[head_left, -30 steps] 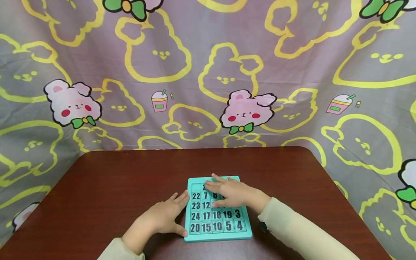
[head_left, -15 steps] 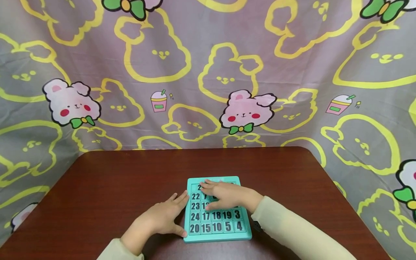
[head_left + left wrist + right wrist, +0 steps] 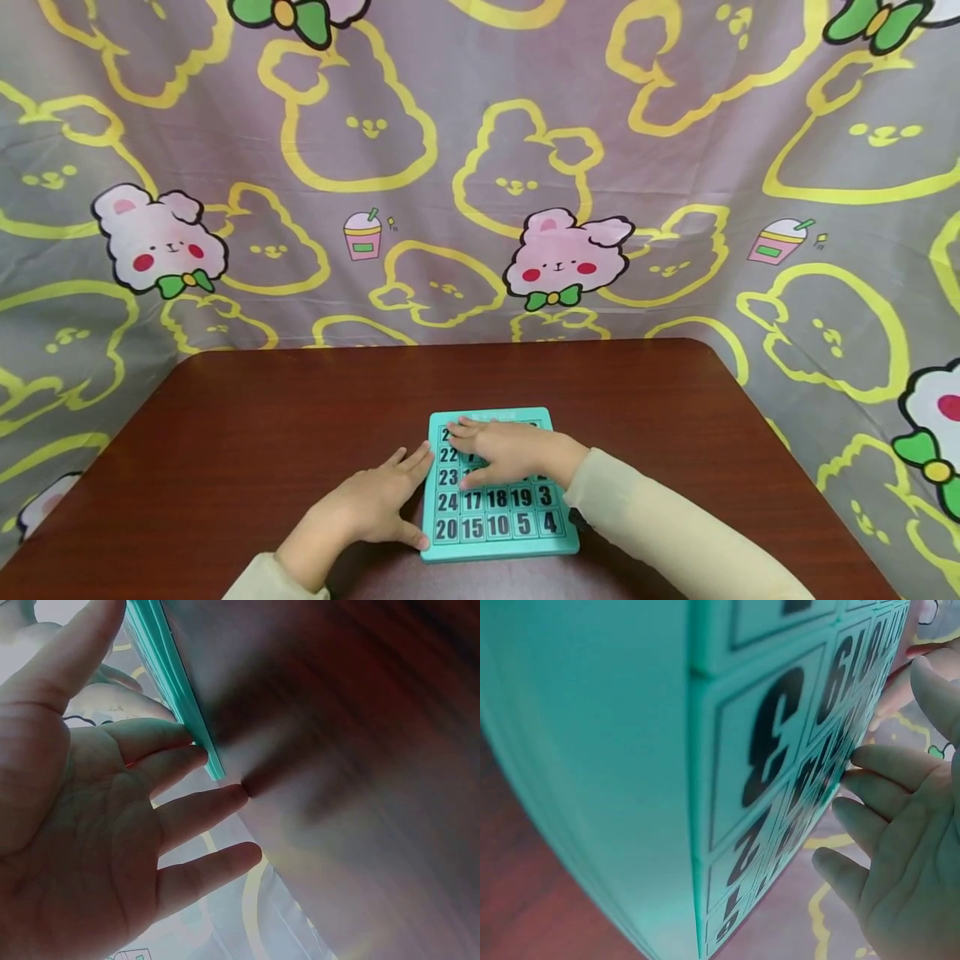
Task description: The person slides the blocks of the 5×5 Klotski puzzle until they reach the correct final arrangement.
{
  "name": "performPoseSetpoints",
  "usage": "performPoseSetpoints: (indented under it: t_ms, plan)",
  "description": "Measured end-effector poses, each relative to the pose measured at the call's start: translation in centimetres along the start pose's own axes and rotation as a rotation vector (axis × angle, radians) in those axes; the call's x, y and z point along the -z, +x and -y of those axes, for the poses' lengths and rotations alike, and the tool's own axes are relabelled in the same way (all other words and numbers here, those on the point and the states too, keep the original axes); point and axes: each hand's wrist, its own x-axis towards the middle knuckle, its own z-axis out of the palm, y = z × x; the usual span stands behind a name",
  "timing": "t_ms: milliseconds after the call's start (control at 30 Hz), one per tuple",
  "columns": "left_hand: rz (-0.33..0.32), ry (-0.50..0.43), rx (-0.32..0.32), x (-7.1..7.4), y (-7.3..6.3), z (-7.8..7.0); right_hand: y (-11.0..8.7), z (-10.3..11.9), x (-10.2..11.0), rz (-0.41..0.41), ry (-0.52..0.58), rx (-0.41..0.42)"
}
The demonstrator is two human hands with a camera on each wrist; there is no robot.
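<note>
A turquoise sliding number puzzle point(image 3: 501, 551) lies flat on the table, its square tiles marked with black numbers. My left hand point(image 3: 378, 504) steadies it from the left, fingertips at the side and thumb by the near left corner. In the left wrist view those fingers are straight and spread beside the puzzle's edge point(image 3: 184, 690). My right hand point(image 3: 510, 454) reaches over the upper rows, its extended fingertips on the tiles near the upper left corner. It hides much of the top rows. The right wrist view shows the number tiles point(image 3: 761, 742) close up, with the right hand point(image 3: 911, 847) beyond.
The puzzle sits near the front of a dark red-brown wooden table point(image 3: 300, 408). Behind and at both sides hangs a grey curtain point(image 3: 420, 83) with yellow outlines and rabbit heads. A small black object point(image 3: 579, 521) shows under the right sleeve.
My right hand has slid left across the top row. A tile beginning with 2 has moved left with it into the formerly vacant upper left corner. The left hand stays in place.
</note>
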Motion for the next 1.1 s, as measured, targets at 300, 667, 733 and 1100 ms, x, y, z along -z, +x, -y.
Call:
performPoseSetpoints:
  t_ms: [300,667,733,1100]
  plan:
    - [-0.013,-0.008,-0.008,-0.1,-0.2,0.0,-1.8,-2.0,0.3,-0.183,0.054,0.133]
    - [-0.018,0.004,-0.01,-0.1,-0.3,0.2,-3.3,-4.2,0.2,-0.281,0.104,0.174]
    - [-0.015,-0.002,-0.013,-0.2,-0.3,0.2,-3.2,-4.3,0.1,-0.27,0.114,0.171]
    - [-0.007,-0.009,-0.013,-0.2,-0.3,0.3,-2.8,-4.0,-0.1,-0.2,0.08,0.155]
